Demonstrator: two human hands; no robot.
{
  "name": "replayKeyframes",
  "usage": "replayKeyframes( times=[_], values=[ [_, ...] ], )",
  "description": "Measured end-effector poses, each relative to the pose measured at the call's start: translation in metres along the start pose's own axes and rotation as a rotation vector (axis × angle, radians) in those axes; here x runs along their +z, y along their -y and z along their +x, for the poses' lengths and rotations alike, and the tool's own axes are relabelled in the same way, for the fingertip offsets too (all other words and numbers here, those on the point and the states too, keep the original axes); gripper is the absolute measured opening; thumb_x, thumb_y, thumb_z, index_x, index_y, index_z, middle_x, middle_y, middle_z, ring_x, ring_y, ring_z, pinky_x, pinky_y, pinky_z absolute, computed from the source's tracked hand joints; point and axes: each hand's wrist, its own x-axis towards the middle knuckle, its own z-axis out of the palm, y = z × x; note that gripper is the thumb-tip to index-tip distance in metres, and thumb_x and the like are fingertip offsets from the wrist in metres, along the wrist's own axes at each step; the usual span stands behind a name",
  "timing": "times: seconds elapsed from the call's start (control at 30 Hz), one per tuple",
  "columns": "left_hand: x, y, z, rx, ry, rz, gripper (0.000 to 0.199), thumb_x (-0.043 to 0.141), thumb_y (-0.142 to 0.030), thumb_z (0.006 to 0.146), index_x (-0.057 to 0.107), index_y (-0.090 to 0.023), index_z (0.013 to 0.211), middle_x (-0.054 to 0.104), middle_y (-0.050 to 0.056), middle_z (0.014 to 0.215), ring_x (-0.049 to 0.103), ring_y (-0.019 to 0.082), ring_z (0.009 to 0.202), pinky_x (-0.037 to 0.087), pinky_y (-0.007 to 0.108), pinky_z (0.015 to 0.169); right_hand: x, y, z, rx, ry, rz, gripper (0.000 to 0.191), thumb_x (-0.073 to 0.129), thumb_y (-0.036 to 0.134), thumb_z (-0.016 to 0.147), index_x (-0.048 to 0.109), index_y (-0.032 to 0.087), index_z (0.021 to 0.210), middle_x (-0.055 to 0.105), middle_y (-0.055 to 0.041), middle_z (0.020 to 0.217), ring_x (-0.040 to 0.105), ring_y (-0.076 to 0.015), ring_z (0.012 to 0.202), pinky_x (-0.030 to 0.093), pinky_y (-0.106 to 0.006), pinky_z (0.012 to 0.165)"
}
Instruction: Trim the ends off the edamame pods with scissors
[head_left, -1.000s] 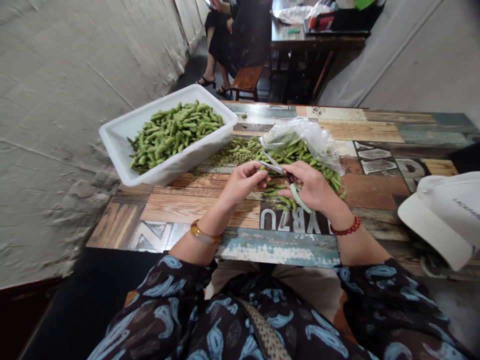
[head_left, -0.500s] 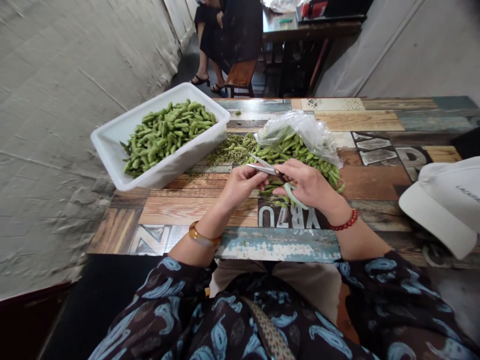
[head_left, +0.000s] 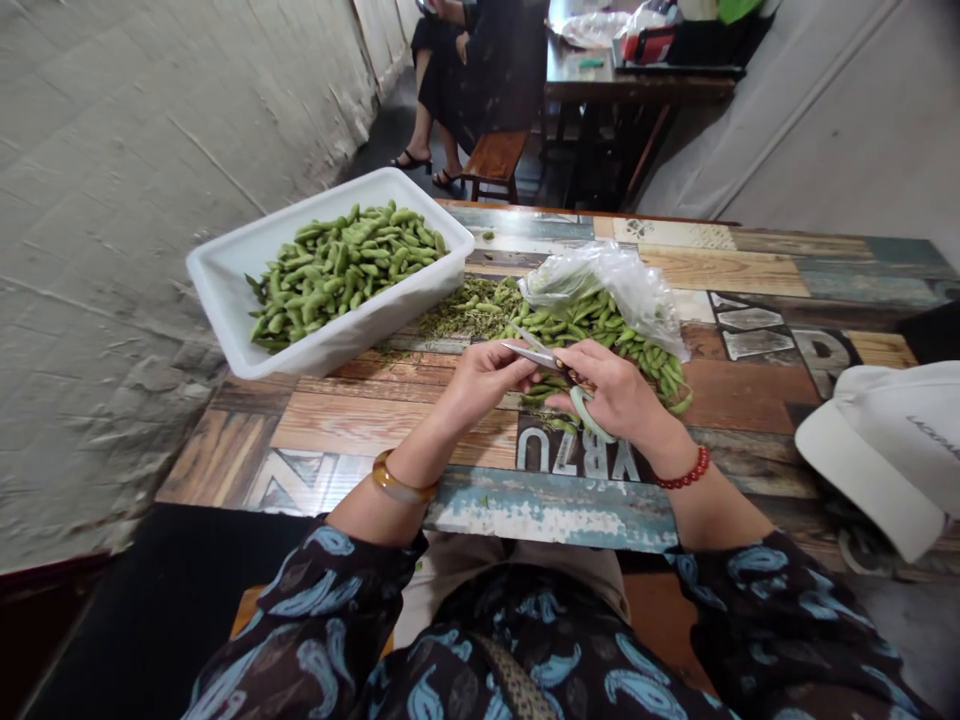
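My right hand (head_left: 611, 388) is wrapped round a pair of scissors (head_left: 583, 412) with pale green handles. Their blades are apart and point left, over the fingers of my left hand (head_left: 487, 378). That hand is closed in a pinch just below the blades; what it holds is hidden by the fingers. Beyond and beneath both hands lies a heap of green edamame pods (head_left: 652, 358), partly covered by a clear plastic bag (head_left: 611, 275). Left of the heap is a pile of small green trimmings (head_left: 476, 308). More edamame fills a white plastic tub (head_left: 330, 352) at the left.
The patterned wooden table (head_left: 390, 415) stands near a rough wall (head_left: 112, 250) on the left. A white cap (head_left: 885, 440) lies at the right edge. Farther back, a person (head_left: 487, 70) sits on a wooden stool (head_left: 495, 160) beside another table (head_left: 637, 90).
The view has tilted slightly, so the table and background sit lower in the picture. Both hands stay together at the scissors, in nearly the same pose.
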Motion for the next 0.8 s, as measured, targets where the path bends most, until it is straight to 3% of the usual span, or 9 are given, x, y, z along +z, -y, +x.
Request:
replayKeyframes(
  times=[0.37, 0.8],
  values=[
    [-0.003, 0.006, 0.0, -0.035, 0.005, -0.02, 0.03, 0.076, -0.041, 0.079, 0.073, -0.011, 0.085, 0.067, 0.002, 0.069, 0.058, 0.009, 0.059, 0.048, 0.022, 0.057, 0.002, 0.0, -0.001, 0.004, 0.027, 0.028, 0.045, 0.07, 0.042, 0.088, 0.059, 0.021, 0.127, 0.061, -0.0054, 0.093, 0.058, -0.0189, 0.075, 0.05, -0.031, 0.068],
    [-0.003, 0.01, 0.005, -0.104, 0.008, 0.016, 0.029, 0.078, -0.038, 0.077, 0.067, -0.011, 0.073, 0.068, 0.003, 0.067, 0.059, 0.009, 0.055, 0.047, 0.022, 0.057, -0.012, 0.0, 0.0, 0.071, 0.144, -0.033, 0.037, 0.066, 0.036, 0.091, 0.063, 0.02, 0.125, 0.066, -0.0086, 0.099, 0.065, -0.0228, 0.089, 0.051, -0.032, 0.079]
  ],
)
